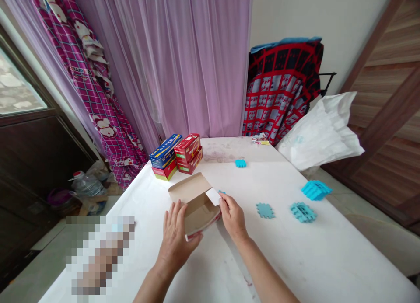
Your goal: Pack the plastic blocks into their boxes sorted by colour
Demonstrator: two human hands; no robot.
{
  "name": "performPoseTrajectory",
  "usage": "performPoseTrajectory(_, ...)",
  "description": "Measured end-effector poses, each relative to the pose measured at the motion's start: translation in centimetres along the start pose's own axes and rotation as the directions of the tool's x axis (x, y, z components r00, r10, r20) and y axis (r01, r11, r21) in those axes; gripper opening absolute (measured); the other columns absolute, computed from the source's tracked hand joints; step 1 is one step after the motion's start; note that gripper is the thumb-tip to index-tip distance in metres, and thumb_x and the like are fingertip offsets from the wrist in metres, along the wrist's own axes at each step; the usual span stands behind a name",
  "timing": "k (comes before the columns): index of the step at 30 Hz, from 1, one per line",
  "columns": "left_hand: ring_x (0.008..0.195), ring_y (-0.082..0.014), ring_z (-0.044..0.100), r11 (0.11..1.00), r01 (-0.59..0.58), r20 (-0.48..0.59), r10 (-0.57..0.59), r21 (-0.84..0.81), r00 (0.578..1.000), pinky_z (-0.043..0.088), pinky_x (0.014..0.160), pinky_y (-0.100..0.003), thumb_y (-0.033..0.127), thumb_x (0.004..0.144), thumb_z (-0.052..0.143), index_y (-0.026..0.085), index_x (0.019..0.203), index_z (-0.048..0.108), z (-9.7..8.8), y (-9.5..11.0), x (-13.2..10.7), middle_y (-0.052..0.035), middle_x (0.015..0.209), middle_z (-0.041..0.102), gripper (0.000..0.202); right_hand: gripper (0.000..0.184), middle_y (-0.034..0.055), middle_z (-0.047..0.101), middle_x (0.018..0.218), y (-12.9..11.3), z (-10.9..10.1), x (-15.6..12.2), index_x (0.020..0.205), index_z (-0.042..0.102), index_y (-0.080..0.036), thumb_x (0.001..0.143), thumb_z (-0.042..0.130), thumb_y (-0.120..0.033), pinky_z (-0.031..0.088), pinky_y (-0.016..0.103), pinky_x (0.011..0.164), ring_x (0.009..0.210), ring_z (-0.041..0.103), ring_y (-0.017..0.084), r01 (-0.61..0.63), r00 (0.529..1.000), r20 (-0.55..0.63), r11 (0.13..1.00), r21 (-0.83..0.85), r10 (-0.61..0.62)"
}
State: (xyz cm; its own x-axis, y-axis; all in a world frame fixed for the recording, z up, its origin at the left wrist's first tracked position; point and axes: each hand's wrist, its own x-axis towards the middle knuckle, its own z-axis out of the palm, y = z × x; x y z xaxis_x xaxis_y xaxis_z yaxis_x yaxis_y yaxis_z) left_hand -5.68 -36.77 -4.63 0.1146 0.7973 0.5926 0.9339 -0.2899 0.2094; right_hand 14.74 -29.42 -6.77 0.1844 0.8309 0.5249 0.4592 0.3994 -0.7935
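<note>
An open cardboard box (197,209) with a raised brown lid lies on the white table (295,250) in front of me. My left hand (175,239) rests on the box's near left side, fingers stretched along it and thumb under its front edge. My right hand (232,215) is at the box's right end, with fingers pinched on the white side flap (214,196). A bit of blue shows just behind that flap.
Stacked blue and red boxes (177,156) stand at the table's far left. Several blue plastic pieces (303,211) lie to the right, one more (240,163) farther back. A white bag (320,132) sits at the right edge. Curtains hang behind.
</note>
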Motion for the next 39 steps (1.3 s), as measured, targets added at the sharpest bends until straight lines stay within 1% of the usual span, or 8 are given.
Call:
performPoseTrajectory(7,0.129,-0.0313,0.048,0.998,-0.058,0.027,0.058,0.014,0.998,0.029,0.113,-0.058,0.038,0.080,0.064,0.023,0.114,0.057,-0.6,-0.2,0.8,-0.0137,0.132,0.055,0.038,0.037,0.0113,0.074,0.105,-0.8,-2.0,-0.3,0.107,0.070,-0.019,0.094,0.043,-0.040,0.055,0.034,0.089,0.099,0.069,0.022,-0.014,1.000,0.028,1.000,0.016,0.013)
performPoseTrajectory(11,0.124,-0.0301,0.052,0.998,-0.055,0.009,0.056,-0.020,0.998,0.030,0.113,-0.057,0.038,0.081,0.062,0.022,0.108,0.059,-0.2,-0.6,0.8,-0.0138,0.129,0.055,0.031,0.032,0.0107,0.074,0.107,-0.7,-6.2,-0.8,0.105,0.070,-0.020,0.094,0.046,-0.038,0.055,0.034,0.091,0.100,0.069,0.021,-0.006,1.000,-0.017,1.000,-0.023,0.006)
performPoseTrajectory(15,0.113,-0.0269,0.057,0.992,-0.017,-0.038,0.012,-0.125,0.999,0.045,0.103,-0.049,0.040,0.082,0.060,0.023,0.108,0.059,0.9,-1.0,1.5,-0.0116,0.122,0.054,0.031,0.029,0.0098,0.075,0.102,1.0,-11.2,-1.6,0.101,0.071,-0.021,0.091,0.049,-0.037,0.058,0.034,0.080,0.093,0.070,0.022,-0.086,0.987,-0.144,0.989,-0.123,0.068)
performPoseTrajectory(19,0.108,-0.0278,0.057,0.993,0.054,-0.079,-0.062,-0.104,0.995,0.051,0.092,-0.045,0.047,0.081,0.059,0.021,0.108,0.060,1.3,-1.8,3.1,-0.0123,0.119,0.053,0.038,0.027,0.0099,0.075,0.097,2.3,-13.6,-2.2,0.097,0.071,-0.020,0.089,0.050,-0.035,0.058,0.032,0.070,0.086,0.071,0.022,-0.174,0.964,-0.235,0.963,-0.204,0.124)
performPoseTrajectory(23,0.109,-0.0309,0.053,0.989,0.148,-0.111,-0.147,-0.002,0.983,0.048,0.095,-0.051,0.052,0.080,0.056,0.019,0.109,0.061,1.1,-2.5,3.9,-0.0137,0.118,0.051,0.044,0.025,0.0080,0.075,0.095,1.9,-12.5,-2.1,0.096,0.071,-0.021,0.090,0.047,-0.029,0.057,0.029,0.071,0.087,0.070,0.019,-0.076,0.993,-0.100,0.972,-0.222,0.055)
performPoseTrajectory(27,0.113,-0.0305,0.052,0.994,0.107,-0.086,-0.108,-0.024,0.990,0.049,0.094,-0.047,0.051,0.080,0.057,0.020,0.111,0.060,1.4,-2.6,2.9,-0.0133,0.121,0.050,0.044,0.027,0.0075,0.074,0.102,1.4,-9.6,-0.2,0.101,0.070,-0.022,0.088,0.046,-0.024,0.056,0.031,0.079,0.093,0.068,0.019,0.001,0.998,0.064,0.966,-0.260,0.016)
performPoseTrajectory(34,0.117,-0.0295,0.052,0.986,0.155,-0.057,-0.158,-0.055,0.986,0.048,0.097,-0.045,0.047,0.080,0.059,0.025,0.113,0.057,1.5,-2.7,2.4,-0.0106,0.127,0.049,0.040,0.043,0.0098,0.065,0.125,0.7,-2.5,4.5,0.119,0.064,-0.021,0.076,0.064,-0.020,0.048,0.037,0.097,0.112,0.060,0.024,0.087,0.956,0.292,0.905,-0.416,0.042)
performPoseTrajectory(39,0.120,-0.0296,0.051,0.982,0.183,-0.024,-0.184,-0.051,0.983,0.049,0.097,-0.046,0.047,0.079,0.059,0.027,0.114,0.056,1.3,-2.8,2.2,-0.0093,0.132,0.047,0.040,0.026,0.0052,0.072,0.107,1.3,-0.6,5.0,0.105,0.070,-0.025,0.079,0.067,-0.022,0.047,0.035,0.088,0.101,0.061,0.023,0.132,0.919,0.387,0.861,-0.490,0.080)
